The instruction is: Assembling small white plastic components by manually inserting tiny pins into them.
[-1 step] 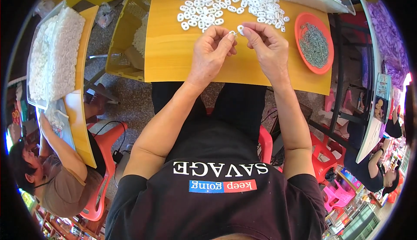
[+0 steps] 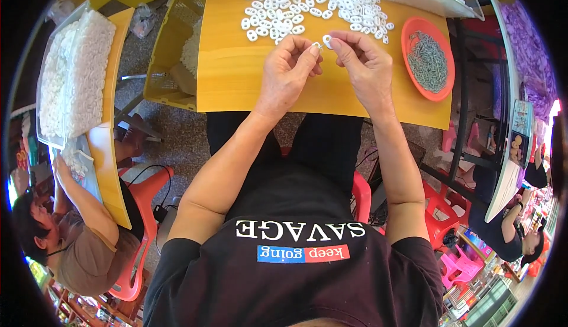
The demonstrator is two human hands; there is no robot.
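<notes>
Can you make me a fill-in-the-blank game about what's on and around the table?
1. The round orange plastic bowl is on the person's ____ side of the yellow rectangular table.
2. Each small white oval plastic piece in the piles has ____ holes.
3. The person's right hand pinches a white piece between its fingers and ____.

Missing words: right; two; thumb.

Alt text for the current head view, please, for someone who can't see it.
A person's right hand pinches a small white holed piece and their left hand a tiny item, too small to make out, above a yellow table. Beyond lie many loose white two-holed pieces; an orange bowl of thin grey parts sits at right.
</notes>
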